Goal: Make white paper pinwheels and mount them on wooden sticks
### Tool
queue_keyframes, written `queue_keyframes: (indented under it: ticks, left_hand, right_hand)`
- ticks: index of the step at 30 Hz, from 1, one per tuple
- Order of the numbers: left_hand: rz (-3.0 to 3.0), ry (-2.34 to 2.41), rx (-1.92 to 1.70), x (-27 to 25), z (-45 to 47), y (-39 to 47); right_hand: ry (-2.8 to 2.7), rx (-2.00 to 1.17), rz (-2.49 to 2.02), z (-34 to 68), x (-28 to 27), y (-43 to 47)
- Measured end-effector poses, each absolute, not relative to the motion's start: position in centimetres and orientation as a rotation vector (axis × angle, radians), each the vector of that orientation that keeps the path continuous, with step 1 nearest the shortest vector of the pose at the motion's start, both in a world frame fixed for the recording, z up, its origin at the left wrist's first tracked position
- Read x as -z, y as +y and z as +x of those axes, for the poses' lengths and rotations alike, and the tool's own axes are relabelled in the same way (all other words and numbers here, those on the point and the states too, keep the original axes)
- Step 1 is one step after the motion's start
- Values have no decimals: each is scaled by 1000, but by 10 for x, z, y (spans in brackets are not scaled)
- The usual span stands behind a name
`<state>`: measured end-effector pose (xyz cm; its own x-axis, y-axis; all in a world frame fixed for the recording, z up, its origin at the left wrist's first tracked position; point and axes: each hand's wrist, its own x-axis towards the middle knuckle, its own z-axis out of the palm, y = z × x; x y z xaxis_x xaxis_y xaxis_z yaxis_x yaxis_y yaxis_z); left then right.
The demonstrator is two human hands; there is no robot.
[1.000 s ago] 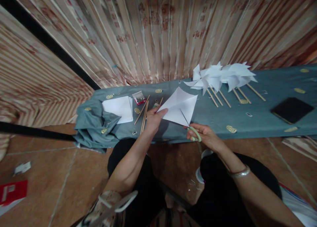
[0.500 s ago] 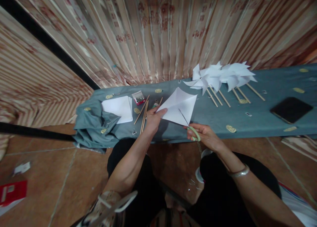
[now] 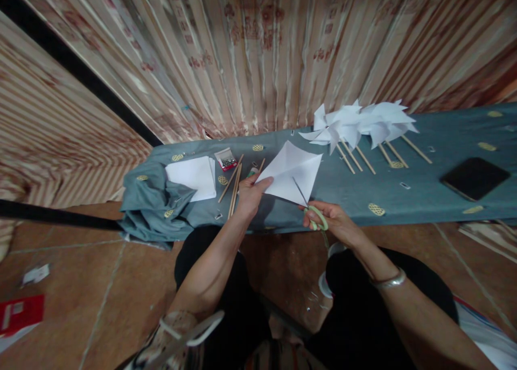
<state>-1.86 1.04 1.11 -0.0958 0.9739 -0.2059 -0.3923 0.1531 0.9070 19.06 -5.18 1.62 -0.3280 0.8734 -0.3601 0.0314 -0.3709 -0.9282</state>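
My left hand [image 3: 251, 192] pinches the left corner of a creased white square sheet of paper [image 3: 288, 168], held up over the cloth. In my right hand [image 3: 329, 216] is a pair of scissors [image 3: 318, 217] with light green handles, my fingers through the loops. One blade lies across the sheet near its lower right corner, pointing towards the centre; the other blade is hidden. Left of my left hand lie several thin wooden sticks [image 3: 235, 189]. Beyond them are a small open box of metal pins [image 3: 226, 159] and a stack of white paper [image 3: 194, 179].
Several white paper pinwheels [image 3: 363, 123] on sticks lie in a row at the back right of the cloth-covered table [image 3: 343, 192]. A dark flat object [image 3: 474, 179] rests at the right. A curtain [image 3: 258, 63] hangs behind. A red packet [image 3: 20, 315] lies on the floor at left.
Almost nothing differs. The sheet and the scissors have shifted very slightly, and both hands keep their hold.
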Motion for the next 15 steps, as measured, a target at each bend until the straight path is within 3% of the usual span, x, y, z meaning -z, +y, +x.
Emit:
queue_keyframes:
  ticks: [15]
  left_hand:
    - [676,1090,-1314,-14,-15,7]
  right_hand:
    - [-1292,-1738,-1257,190,-20,-51]
